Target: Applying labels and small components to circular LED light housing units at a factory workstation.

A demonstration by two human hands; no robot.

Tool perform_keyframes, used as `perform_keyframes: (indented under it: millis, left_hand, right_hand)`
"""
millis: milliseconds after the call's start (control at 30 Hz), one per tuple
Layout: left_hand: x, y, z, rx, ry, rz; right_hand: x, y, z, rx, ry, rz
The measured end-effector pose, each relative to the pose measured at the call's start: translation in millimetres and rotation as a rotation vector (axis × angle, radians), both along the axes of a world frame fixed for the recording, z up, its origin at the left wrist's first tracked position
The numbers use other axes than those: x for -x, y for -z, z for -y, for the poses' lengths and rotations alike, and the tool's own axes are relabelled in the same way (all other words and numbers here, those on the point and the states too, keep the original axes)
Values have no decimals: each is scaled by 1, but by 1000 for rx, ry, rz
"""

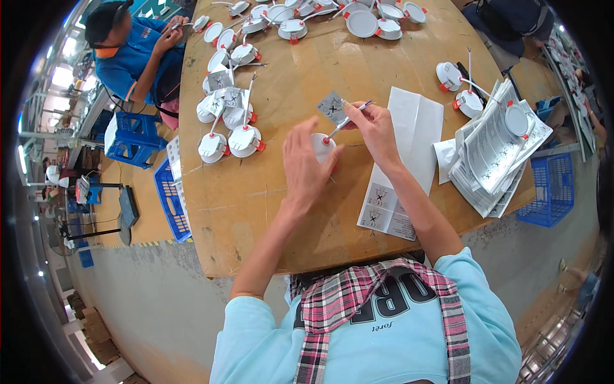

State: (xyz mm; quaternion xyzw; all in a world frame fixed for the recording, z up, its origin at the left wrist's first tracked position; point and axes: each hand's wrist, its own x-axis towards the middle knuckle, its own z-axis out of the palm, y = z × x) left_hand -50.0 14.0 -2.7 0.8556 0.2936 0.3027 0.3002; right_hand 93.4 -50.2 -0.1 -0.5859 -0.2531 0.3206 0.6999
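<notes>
Over the middle of the table, my left hand [303,168] is curled around a round white downlight [321,150] and covers part of it. My right hand [378,133] pinches the downlight's short cable [339,127], whose bare wire ends poke out past the fingers. A small silver printed label [331,107] stands out from the cable beside my right fingertips. Whether it is stuck to the cable or held by the fingers, I cannot tell. Under my right forearm lies a long white label sheet [416,131], with a few silver labels at its near end.
Several labelled downlights [245,140] sit at the left, and more downlights [362,24] crowd the far edge. To the right is a stack of label sheets [476,169] with a downlight [516,120] on top. A blue crate [549,189] stands right; a co-worker [135,54] sits far left.
</notes>
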Motion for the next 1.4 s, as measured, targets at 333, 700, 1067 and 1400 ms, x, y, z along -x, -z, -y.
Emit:
perform_keyframes:
  millis: [333,700,1067,1400]
  left_hand:
    - [20,15,-13,14,70,46]
    - [42,-6,-31,1615,697,420]
    - [44,-22,-40,954,449,-10]
    - [45,-6,-98,-559,88,-106]
  right_hand:
    - [-5,0,4,150,-190,128]
    - [-19,-15,13,-138,-343,189]
    - [-31,-17,14,51,-577,164]
    - [-22,-10,13,82,-351,234]
